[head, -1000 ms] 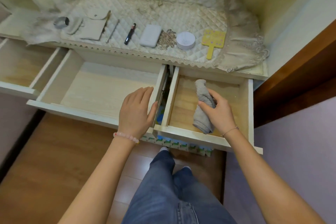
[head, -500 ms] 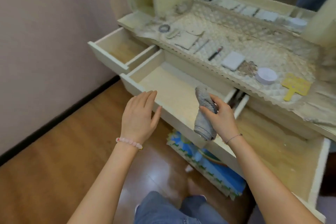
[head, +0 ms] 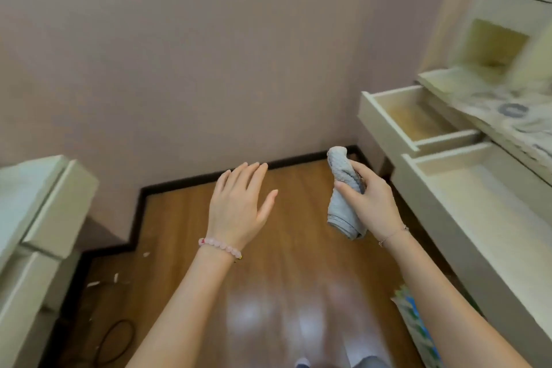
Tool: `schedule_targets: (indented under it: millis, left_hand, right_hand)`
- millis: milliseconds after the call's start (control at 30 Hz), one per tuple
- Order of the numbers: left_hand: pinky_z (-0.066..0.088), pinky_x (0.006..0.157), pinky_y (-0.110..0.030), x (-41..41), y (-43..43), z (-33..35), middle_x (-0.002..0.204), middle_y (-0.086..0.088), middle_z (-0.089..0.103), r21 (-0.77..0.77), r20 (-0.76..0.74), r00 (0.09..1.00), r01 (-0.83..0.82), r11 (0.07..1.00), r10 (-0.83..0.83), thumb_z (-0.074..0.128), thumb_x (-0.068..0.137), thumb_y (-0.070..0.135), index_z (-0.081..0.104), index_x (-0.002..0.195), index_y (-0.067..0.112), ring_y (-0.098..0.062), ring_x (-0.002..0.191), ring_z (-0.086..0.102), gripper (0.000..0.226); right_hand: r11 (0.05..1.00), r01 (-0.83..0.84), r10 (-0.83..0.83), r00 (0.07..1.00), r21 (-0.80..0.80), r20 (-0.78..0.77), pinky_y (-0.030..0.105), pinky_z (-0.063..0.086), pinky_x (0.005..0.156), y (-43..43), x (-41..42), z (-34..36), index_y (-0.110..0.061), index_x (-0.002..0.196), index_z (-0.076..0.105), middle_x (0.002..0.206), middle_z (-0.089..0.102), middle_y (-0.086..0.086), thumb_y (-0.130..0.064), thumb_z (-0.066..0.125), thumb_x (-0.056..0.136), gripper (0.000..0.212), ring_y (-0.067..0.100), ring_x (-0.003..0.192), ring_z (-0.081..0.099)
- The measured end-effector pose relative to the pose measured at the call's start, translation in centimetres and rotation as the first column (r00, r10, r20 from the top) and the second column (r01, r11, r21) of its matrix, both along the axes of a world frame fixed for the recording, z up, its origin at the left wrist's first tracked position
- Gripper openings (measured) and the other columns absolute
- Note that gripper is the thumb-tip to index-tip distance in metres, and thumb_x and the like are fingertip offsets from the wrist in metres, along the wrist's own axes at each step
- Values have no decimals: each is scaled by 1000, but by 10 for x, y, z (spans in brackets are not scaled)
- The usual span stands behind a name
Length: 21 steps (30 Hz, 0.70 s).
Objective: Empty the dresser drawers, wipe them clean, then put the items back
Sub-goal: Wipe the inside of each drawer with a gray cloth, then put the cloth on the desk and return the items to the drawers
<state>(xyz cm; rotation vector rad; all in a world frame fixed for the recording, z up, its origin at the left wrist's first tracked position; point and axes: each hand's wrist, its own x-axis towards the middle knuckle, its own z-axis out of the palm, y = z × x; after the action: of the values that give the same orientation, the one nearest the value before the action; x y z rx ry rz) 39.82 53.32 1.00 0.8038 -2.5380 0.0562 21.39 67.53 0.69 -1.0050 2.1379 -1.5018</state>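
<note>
Evidently, the small drawer (head: 418, 122) and wide drawer (head: 484, 197) stand open, emptied; restocking outstanding. Left hand (head: 239, 209) spread, holding nothing; right hand (head: 373, 206) grips rolled grey cloth (head: 343, 173).

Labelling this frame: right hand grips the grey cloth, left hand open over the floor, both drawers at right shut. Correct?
Not the drawers: the head view shows the small drawer and the wide drawer both pulled open. The right hand does grip the grey cloth, and the left hand is open over the floor.
</note>
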Motion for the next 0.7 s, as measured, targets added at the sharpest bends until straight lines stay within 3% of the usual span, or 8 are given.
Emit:
schedule_targets:
  millis: [300,533,700]
  left_hand:
    - [38,102,-40,125,-75,11,124,-4,61,-21,-34,909,-417,909,416,40,91,43,58,124,12,-22,119,54,49]
    - [39,103,-42,175,-143,1,126,-4,60,29,5,776,-631,775,631,36,92,45,56,127,13,-23,120,53,51]
    - [41,99,-41,193,-209,-1,122,-5,62,46,1,656,-754,655,755,34,92,46,58,124,13,-23,115,57,52]
  right_hand:
    - [924,-382,382,924,-14,-22,9,41,73,-160,78,15,-28,119,56,100,60,-22,-21,63,87,33,-5,92,56]
    - [794,-608,607,794,-5,-15,1,41,64,-285,122,11,-30,118,55,98,59,-25,-20,62,87,34,-10,87,56]
    - [673,-739,739,673,5,-4,2,43,65,-382,146,12,-35,113,55,96,62,-22,-20,62,87,31,-13,84,57]
